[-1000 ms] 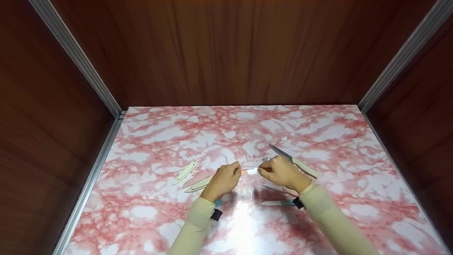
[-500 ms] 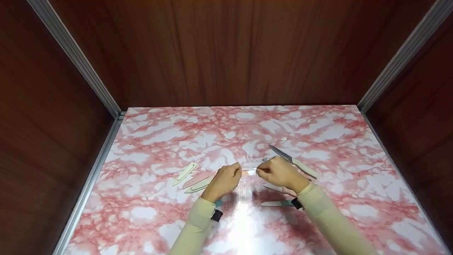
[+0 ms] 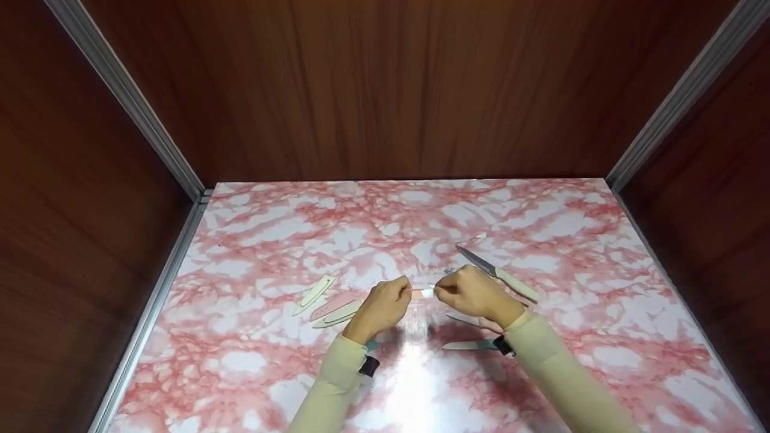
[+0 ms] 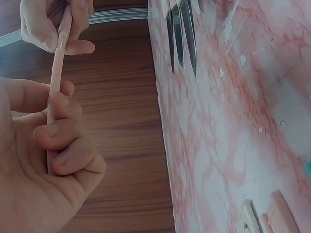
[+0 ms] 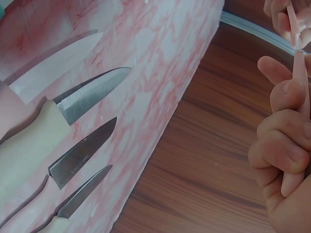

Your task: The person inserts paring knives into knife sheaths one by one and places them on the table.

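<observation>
The left hand [image 3: 382,307] has its fingers clamped round what I take for a pink sheath [image 4: 57,73], and the right hand [image 3: 477,293] has its fingers clamped on the handle of a pink knife [image 5: 301,73]; they meet end to end above the middle of the table [image 3: 271,240], a short pale stretch of blade [image 3: 428,293] between them. Inserting or drawing, I can't tell; either way I'd keep both pieces in one line, push or pull without twisting, and hold fingertips behind the sheath's mouth. Around my right forearm lie a cream-handled knife [image 3: 518,285], a loose pink-handled knife [image 3: 490,325] and a teal-handled knife [image 3: 478,344], all bare-bladed, so I'd avoid dropping that wrist. Loose sheaths [image 3: 314,295] crowd my left; the roomier way is forward, toward the wooden wall [image 3: 385,90].
</observation>
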`<state>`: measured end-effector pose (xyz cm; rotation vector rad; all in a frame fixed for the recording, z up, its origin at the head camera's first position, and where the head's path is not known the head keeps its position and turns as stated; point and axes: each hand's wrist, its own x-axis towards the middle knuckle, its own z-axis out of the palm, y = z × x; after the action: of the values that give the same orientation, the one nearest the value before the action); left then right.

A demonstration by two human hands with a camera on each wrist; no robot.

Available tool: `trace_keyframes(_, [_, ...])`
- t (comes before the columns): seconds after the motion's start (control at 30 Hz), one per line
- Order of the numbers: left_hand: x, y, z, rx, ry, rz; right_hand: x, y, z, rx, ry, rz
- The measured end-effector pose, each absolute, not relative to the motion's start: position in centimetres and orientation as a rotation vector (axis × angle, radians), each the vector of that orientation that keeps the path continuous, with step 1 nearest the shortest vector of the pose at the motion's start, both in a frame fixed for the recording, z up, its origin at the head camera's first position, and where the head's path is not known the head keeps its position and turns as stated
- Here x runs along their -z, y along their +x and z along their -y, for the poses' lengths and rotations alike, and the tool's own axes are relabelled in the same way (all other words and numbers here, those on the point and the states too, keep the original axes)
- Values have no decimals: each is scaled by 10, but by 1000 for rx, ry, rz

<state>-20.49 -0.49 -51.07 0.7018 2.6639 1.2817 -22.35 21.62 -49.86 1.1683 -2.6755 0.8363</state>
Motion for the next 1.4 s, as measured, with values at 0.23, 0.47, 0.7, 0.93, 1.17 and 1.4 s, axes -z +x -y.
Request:
trace_keyframes(0.23, [511, -204, 3, -1297, 703, -2629, 501, -223, -215, -832, 1182, 2634])
trace_keyframes(0.47, [510, -204, 2, -1292, 696, -2635, 499, -221, -214, -818, 1157, 2664])
trace_keyframes(0.7, [510, -204, 1, -1281, 713, -2655, 497, -220, -213, -826, 1139, 2673])
trace_keyframes(0.93, [510, -205, 1, -1282, 710, -2636, 496, -221, -211, -791, 1161, 2656])
trace_keyframes(1.17, [508, -205, 1, -1267, 728, -2645, 498, -223, -210, -824, 1195, 2633])
trace_keyframes(1.4, [507, -205, 0, -1256, 725, -2652, 497, -222, -209, -832, 1204, 2623])
